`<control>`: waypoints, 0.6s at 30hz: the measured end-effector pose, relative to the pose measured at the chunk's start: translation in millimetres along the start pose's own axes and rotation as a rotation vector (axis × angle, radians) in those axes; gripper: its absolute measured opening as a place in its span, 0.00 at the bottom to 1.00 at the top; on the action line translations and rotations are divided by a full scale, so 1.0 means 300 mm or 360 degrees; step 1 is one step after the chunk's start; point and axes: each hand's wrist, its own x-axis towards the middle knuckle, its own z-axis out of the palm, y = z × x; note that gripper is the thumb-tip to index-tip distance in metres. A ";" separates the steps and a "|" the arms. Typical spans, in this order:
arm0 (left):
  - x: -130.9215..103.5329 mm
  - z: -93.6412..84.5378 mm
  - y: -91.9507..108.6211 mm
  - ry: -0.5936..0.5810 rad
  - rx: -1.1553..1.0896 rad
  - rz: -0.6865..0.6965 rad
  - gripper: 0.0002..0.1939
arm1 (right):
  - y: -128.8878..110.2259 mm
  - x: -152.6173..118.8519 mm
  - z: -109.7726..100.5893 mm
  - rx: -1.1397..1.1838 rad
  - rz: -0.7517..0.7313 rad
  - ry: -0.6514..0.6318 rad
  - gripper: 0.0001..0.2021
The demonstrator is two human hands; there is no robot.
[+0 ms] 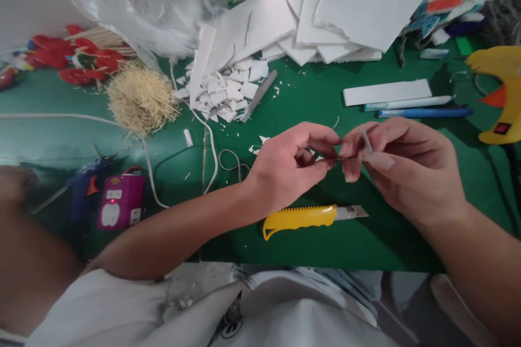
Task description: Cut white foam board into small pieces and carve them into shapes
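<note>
Both hands are raised over the green table [228, 244], fingertips close together. A thin grey strand [348, 159] stretches across the small gap between them. My left hand [285, 160] is closed, its thumb and fingers pinching the left end. My right hand [411, 168] pinches the other end, and a short grey piece [367, 142] sticks up between its thumb and fingers; whether this belongs to the strand I cannot tell. Below them lies a yellow box cutter [301, 220], its blade out and pointing right.
Broken white foam bits [228, 92] and white foam sheets [362, 0] lie behind. At right are a white strip [386, 92], a blue pen [425, 113] and a yellow glue gun [502, 97]. Leftward sit a straw bundle [140, 96], a purple power adapter [121, 201] and someone's arm [28, 238].
</note>
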 end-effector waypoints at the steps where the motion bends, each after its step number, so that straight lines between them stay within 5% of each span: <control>1: -0.001 0.000 -0.001 0.0005 0.0017 0.0010 0.11 | -0.001 0.001 0.002 0.0028 0.0021 0.0005 0.09; 18: 0.009 -0.006 0.000 0.0069 0.0162 0.0024 0.11 | -0.025 0.002 -0.042 0.0238 0.0003 -0.0090 0.06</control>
